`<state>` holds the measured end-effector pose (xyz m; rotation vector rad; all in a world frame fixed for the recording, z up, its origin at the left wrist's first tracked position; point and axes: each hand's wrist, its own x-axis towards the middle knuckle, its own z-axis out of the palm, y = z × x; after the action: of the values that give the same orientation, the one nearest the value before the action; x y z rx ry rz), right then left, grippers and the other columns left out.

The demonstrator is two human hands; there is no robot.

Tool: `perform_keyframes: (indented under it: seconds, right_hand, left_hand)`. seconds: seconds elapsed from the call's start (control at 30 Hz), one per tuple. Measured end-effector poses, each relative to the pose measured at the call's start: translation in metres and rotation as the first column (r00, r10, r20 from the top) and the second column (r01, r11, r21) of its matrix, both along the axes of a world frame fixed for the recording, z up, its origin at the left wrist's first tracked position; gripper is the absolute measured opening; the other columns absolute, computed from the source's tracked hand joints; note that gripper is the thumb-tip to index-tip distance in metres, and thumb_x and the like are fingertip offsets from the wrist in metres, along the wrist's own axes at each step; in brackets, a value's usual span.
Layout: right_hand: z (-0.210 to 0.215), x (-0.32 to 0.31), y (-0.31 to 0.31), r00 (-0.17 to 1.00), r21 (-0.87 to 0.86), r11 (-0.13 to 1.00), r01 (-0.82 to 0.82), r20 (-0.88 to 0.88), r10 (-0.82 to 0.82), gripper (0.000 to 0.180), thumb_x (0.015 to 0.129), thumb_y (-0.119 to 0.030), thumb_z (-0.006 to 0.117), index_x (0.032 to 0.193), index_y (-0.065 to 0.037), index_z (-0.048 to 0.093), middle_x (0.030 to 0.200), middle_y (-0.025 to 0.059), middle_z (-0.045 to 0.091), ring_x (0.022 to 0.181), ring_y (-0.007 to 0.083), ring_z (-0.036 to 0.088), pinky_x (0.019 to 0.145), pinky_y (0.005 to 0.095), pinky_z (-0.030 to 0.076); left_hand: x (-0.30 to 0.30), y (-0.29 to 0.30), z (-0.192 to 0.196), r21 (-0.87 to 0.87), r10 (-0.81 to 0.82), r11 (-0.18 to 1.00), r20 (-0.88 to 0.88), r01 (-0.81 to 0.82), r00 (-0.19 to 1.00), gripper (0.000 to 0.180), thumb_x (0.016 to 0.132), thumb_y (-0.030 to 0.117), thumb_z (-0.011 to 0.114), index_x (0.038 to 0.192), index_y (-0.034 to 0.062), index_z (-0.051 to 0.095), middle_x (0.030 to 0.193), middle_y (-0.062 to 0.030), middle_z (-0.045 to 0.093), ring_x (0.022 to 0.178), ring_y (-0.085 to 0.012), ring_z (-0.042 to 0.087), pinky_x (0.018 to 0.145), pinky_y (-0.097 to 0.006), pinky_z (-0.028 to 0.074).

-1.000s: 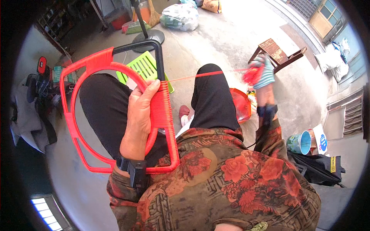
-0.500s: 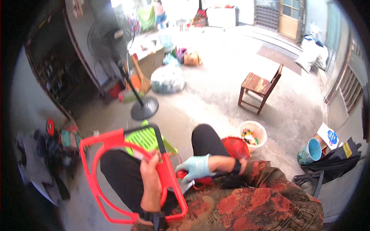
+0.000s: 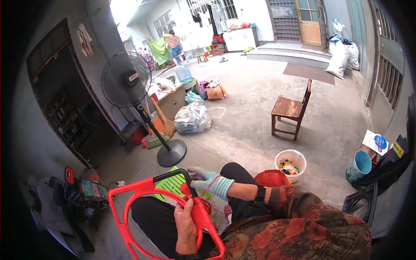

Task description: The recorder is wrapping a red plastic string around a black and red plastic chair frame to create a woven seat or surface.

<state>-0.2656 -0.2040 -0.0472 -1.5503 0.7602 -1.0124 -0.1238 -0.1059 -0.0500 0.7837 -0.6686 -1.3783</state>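
Observation:
My bare left hand (image 3: 185,223) grips the side bar of a red plastic frame (image 3: 125,216), which has a round ring inside it and a black corner piece. The frame is tilted over my left thigh. A bunch of red cord (image 3: 186,190) lies at the bar, just above my left thumb. My right hand (image 3: 212,182), in a pale blue-green knitted glove, is beside the black corner. Red cord runs across the back of this glove, and the fingers look curled, slightly blurred. Behind the frame is a bright green slatted plastic piece (image 3: 175,186).
A standing fan (image 3: 171,151) and a stuffed clear bag (image 3: 193,119) are ahead on the left. A wooden chair (image 3: 288,108) and a white bucket of scraps (image 3: 290,167) stand to the right. A red container (image 3: 271,177) is by my right knee. Another person (image 3: 174,45) is far back.
My right hand has risen from beside the frame's lower side to the black corner. Red cord now shows across the glove. The view has tilted up; the frame sits lower and further right.

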Motion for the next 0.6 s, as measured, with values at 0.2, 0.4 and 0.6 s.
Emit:
perform_keyframes:
  seconds: [0.2,0.4,0.6]
  right_hand:
    - [0.014,-0.019,0.035,0.995,-0.278,0.960,0.024,-0.085,-0.050,0.056,0.081,-0.024,0.072,0.130,-0.008,0.050,0.075,0.0076,0.063,0.068,0.0144,0.062,0.064,0.0293,0.051]
    - [0.045,-0.001,0.038,0.839,-0.427,0.898,-0.103,-0.523,-0.152,0.042,0.079,-0.034,0.072,0.110,-0.007,0.065,0.088,0.0170,0.066,0.076,0.0331,0.065,0.066,0.0359,0.052]
    - [0.006,-0.017,0.028,0.992,-0.337,0.934,0.121,0.080,-0.100,0.025,0.081,-0.014,0.071,0.101,-0.003,0.063,0.084,0.0077,0.062,0.071,0.0181,0.064,0.067,0.0282,0.052]
  left_hand:
    - [-0.002,-0.002,0.006,-0.059,-0.010,0.998,-0.014,0.010,1.000,0.026,0.087,-0.002,0.060,0.112,-0.0006,0.055,0.100,-0.0103,0.064,0.088,-0.0208,0.066,0.079,-0.033,0.057]
    - [0.007,-0.005,-0.008,-0.054,-0.021,0.998,-0.080,0.017,0.997,0.036,0.081,-0.008,0.064,0.116,0.0003,0.056,0.109,-0.0096,0.062,0.098,-0.0204,0.063,0.088,-0.034,0.053]
    - [0.003,0.001,0.001,-0.100,0.122,0.989,0.115,-0.110,0.986,0.044,0.081,-0.006,0.064,0.121,-0.0011,0.047,0.110,-0.0116,0.059,0.100,-0.0205,0.060,0.091,-0.033,0.049]
